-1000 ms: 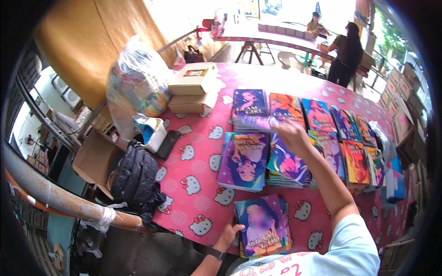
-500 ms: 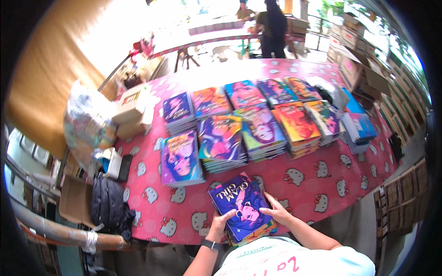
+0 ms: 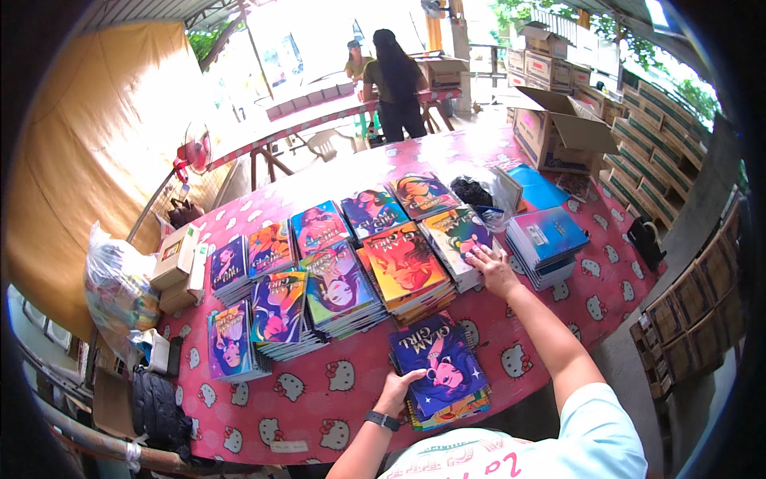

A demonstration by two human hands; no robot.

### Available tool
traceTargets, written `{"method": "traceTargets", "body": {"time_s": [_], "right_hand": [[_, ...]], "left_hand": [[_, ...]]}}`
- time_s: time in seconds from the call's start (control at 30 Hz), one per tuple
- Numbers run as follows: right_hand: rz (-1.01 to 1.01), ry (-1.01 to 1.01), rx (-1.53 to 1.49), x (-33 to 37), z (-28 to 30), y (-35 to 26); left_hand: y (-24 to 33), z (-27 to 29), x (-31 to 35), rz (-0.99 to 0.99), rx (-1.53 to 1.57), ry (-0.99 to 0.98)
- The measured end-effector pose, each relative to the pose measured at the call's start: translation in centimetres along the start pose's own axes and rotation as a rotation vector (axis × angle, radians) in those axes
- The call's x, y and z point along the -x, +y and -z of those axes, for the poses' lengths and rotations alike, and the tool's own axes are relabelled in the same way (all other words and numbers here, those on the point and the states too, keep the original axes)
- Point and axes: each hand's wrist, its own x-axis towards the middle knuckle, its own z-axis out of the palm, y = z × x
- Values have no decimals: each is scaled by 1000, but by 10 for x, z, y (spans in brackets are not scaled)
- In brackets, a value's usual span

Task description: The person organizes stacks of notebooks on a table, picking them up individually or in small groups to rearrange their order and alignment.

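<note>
My left hand (image 3: 396, 391) grips a small pile of notebooks by its left side, thumb on the top cover and fingers hidden. The top notebook (image 3: 441, 372) is dark purple with a pink-faced figure; colourful edges of others show beneath it. My right arm reaches forward, and my right hand (image 3: 493, 270) rests with fingers spread on the right edge of a white, green and yellow notebook (image 3: 457, 234), top of its stack. Left of that stack stand notebooks with orange-red covers (image 3: 408, 267) and green covers (image 3: 341, 281).
More notebook stacks fill the pink patterned table (image 3: 335, 399). Blue notebooks (image 3: 550, 235) and a plastic bag (image 3: 495, 191) lie on the right. An open carton (image 3: 550, 132) stands at the far right corner. A black backpack (image 3: 159, 407) sits left. Two people are beyond, by another table.
My right hand has left the held pile and reached forward right to the white-green-yellow notebook. My left hand keeps its hold. The view has turned toward the right.
</note>
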Motion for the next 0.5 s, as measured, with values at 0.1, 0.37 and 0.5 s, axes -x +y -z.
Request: {"method": "traceTargets", "body": {"time_s": [0.1,0.37,0.5], "right_hand": [[195,319,-253,-3,-5,16],[169,410,-794,53,70,-22],[236,337,-790,58,65,-28]], "left_hand": [[3,-9,-3,12,-44,34],[2,-6,-1,134,15,160],[1,-17,-2,92,-4,196]]}}
